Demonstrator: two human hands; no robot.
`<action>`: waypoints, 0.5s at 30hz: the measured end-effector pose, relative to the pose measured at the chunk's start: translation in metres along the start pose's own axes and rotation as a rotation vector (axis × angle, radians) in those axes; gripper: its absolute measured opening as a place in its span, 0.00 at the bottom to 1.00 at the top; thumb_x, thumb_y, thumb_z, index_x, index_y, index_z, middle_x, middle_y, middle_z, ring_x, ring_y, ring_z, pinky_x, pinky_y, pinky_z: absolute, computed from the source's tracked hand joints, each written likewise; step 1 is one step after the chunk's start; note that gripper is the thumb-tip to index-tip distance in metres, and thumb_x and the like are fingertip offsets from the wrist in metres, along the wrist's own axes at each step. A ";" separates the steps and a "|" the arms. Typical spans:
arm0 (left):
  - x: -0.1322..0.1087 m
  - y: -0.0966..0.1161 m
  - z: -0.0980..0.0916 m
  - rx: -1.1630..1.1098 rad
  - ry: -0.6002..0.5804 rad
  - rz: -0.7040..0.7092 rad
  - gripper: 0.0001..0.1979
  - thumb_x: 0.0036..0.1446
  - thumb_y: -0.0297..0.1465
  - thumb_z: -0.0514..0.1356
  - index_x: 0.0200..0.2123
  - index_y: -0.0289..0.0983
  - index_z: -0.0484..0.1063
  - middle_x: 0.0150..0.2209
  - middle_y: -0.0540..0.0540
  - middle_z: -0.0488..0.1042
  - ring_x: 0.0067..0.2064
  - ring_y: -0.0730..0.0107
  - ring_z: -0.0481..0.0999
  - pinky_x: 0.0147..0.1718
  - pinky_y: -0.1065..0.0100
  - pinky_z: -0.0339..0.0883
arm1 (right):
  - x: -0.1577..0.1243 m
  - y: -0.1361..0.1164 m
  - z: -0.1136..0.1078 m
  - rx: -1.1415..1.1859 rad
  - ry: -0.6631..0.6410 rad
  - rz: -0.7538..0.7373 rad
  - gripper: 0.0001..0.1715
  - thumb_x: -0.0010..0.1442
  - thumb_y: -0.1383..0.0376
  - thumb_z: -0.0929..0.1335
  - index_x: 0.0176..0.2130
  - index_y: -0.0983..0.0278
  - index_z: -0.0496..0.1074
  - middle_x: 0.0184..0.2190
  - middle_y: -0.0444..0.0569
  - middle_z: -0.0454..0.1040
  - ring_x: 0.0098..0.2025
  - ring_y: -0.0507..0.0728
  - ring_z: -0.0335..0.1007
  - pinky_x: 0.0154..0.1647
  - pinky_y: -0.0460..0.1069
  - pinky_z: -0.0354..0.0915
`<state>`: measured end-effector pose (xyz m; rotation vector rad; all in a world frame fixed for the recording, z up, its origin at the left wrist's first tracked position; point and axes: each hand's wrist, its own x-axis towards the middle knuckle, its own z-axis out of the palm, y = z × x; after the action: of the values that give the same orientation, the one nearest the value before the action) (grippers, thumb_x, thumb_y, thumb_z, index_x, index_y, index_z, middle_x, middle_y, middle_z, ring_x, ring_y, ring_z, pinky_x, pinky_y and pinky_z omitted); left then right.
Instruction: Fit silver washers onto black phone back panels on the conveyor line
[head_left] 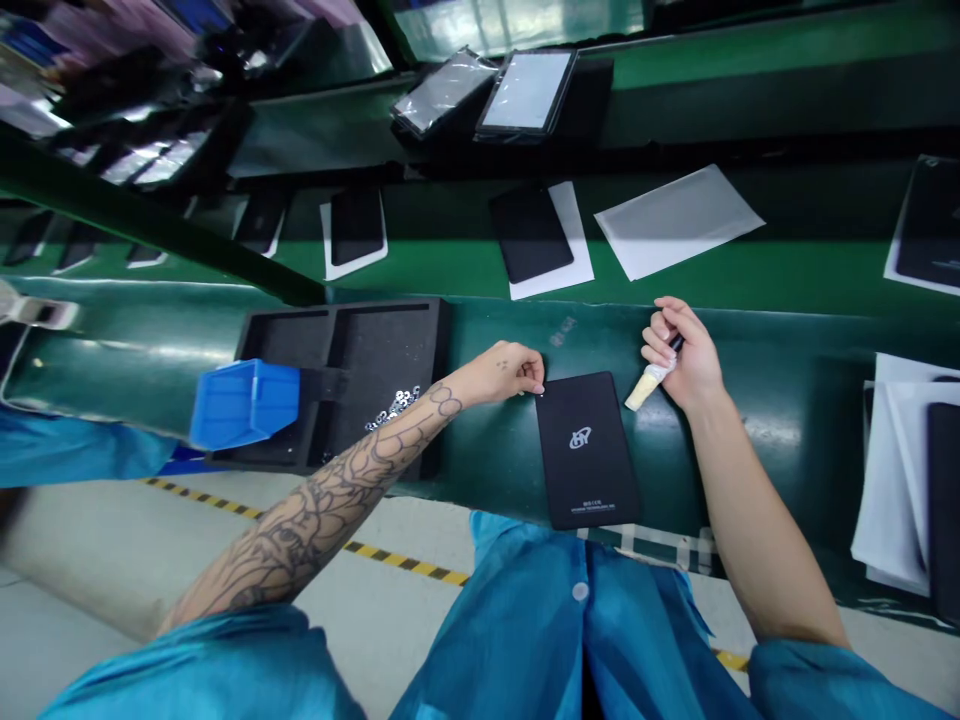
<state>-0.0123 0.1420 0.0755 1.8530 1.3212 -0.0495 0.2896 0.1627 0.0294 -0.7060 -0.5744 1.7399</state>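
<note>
Left hand (499,373) loosely open, fingertips (537,388) touching top corner of black tablet (589,450), lying back-up on green bench (495,340). Right hand (682,352) closed on pale-tipped brush (646,388), just beside tablet. Black foam tray (379,340) holding silver screws (394,408) left of tablet

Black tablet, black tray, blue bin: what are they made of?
The tablet back looks like matte black plastic or coated metal, can't tell which; soft sheen, printed logo. The tray looks like dull black foam, cut into recessed compartments. The bin looks like moulded plastic: saturated blue, slight sheen, ribbed walls.
</note>
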 end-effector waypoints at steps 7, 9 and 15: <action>0.030 0.028 -0.018 0.305 -0.168 -0.089 0.11 0.50 0.29 0.76 0.30 0.39 0.76 0.30 0.51 0.81 0.34 0.66 0.79 0.33 0.68 0.63 | -0.001 0.000 0.001 -0.021 -0.010 -0.009 0.07 0.62 0.67 0.73 0.41 0.59 0.73 0.23 0.36 0.62 0.18 0.46 0.44 0.15 0.40 0.49; 0.041 0.038 -0.020 0.433 -0.197 -0.115 0.15 0.45 0.30 0.79 0.31 0.39 0.75 0.33 0.51 0.81 0.35 0.65 0.79 0.32 0.67 0.61 | -0.001 -0.001 0.001 -0.038 -0.014 -0.001 0.08 0.62 0.66 0.74 0.41 0.59 0.72 0.21 0.35 0.59 0.17 0.46 0.43 0.14 0.40 0.49; 0.056 0.051 -0.022 0.575 -0.255 -0.034 0.23 0.39 0.26 0.81 0.34 0.41 0.73 0.41 0.53 0.80 0.39 0.66 0.76 0.33 0.69 0.58 | -0.016 -0.017 0.011 -0.134 -0.036 0.006 0.11 0.67 0.58 0.74 0.46 0.55 0.71 0.16 0.31 0.47 0.15 0.48 0.32 0.11 0.42 0.41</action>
<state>0.0436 0.1941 0.0941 2.1998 1.2358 -0.7259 0.2959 0.1512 0.0516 -0.7713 -0.7198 1.7342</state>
